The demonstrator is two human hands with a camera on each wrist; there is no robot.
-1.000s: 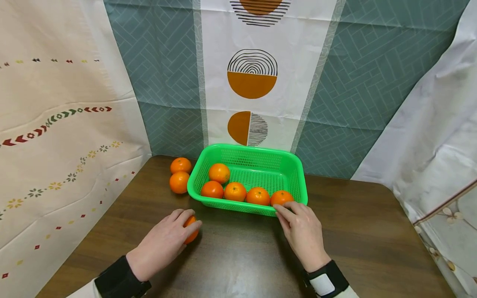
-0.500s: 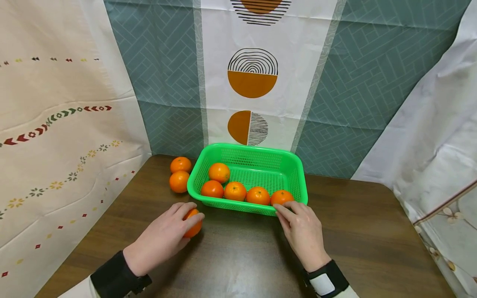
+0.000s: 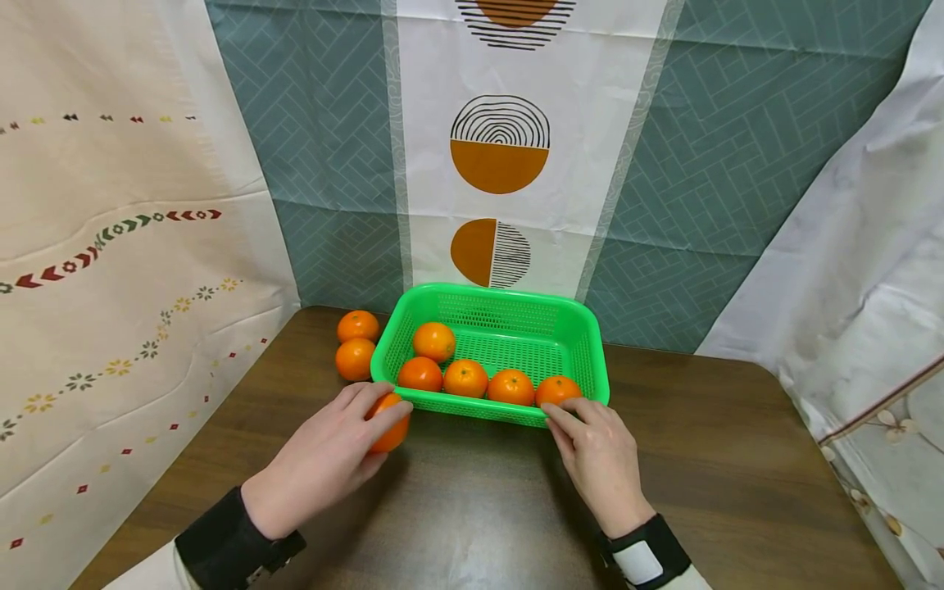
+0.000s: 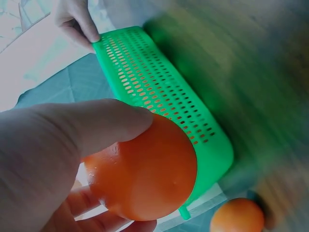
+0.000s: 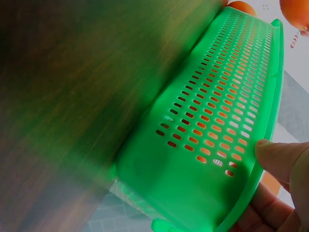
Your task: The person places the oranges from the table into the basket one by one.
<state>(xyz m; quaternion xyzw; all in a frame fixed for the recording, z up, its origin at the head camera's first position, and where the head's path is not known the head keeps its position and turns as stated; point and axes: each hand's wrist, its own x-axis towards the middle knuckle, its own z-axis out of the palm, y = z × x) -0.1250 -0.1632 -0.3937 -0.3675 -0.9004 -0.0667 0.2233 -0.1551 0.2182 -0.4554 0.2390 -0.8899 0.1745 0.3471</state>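
My left hand [image 3: 328, 459] grips an orange [image 3: 389, 424] with thumb and fingers, just in front of the basket's left front corner. In the left wrist view the held orange [image 4: 149, 169] partly covers the perforated side of the green basket [image 4: 159, 82]. My right hand [image 3: 599, 459] pinches the front rim of the green plastic basket [image 3: 457, 406] near its right corner. The right wrist view has the thumb [image 5: 275, 157] on the outside of the rim, with fingers on the inner side. Inside the basket, several oranges [image 3: 465, 379] line the front wall, and one more orange [image 3: 434, 342] sits behind them at the left.
Two oranges [image 3: 356, 359] stand on the wooden table [image 3: 472, 508] left of the basket, one behind the other. A patterned cloth [image 3: 501, 164] hangs directly behind the basket. Further cloths [image 3: 133, 328] border the table at left and right.
My left hand has moved forward and slightly right with the orange, from the table in front toward the basket's left front corner. The right hand and the basket have stayed in place.
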